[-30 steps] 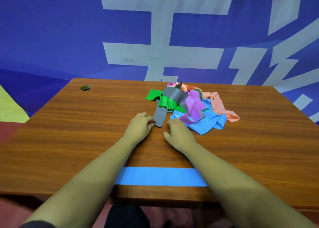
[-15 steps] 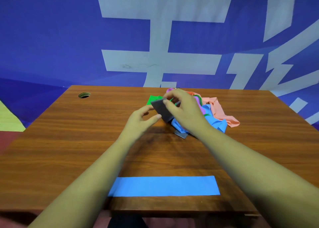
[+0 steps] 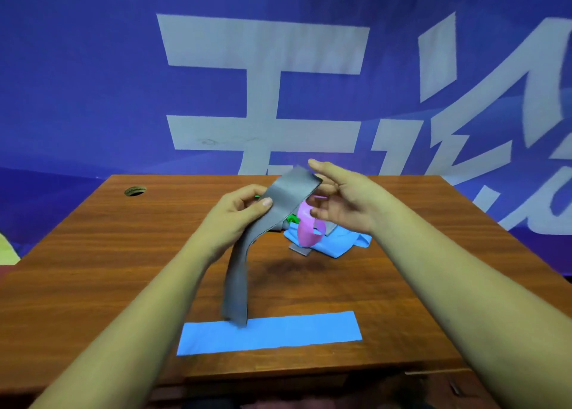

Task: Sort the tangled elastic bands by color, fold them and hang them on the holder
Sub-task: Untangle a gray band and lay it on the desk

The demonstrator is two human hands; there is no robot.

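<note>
While the left hand (image 3: 235,215) pinches the grey band (image 3: 237,285) above the worktop (image 3: 93,269), the right hand (image 3: 346,198) hovers open at 3 o'clock; a neat fold means bringing both ends together squarely.

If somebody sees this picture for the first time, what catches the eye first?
Most likely the grey band, held up over the table: the left hand pinches it, the right hand is open beside its upper end. Next, the flat blue strip near the front edge, and the large white characters on the blue banner behind.
</note>
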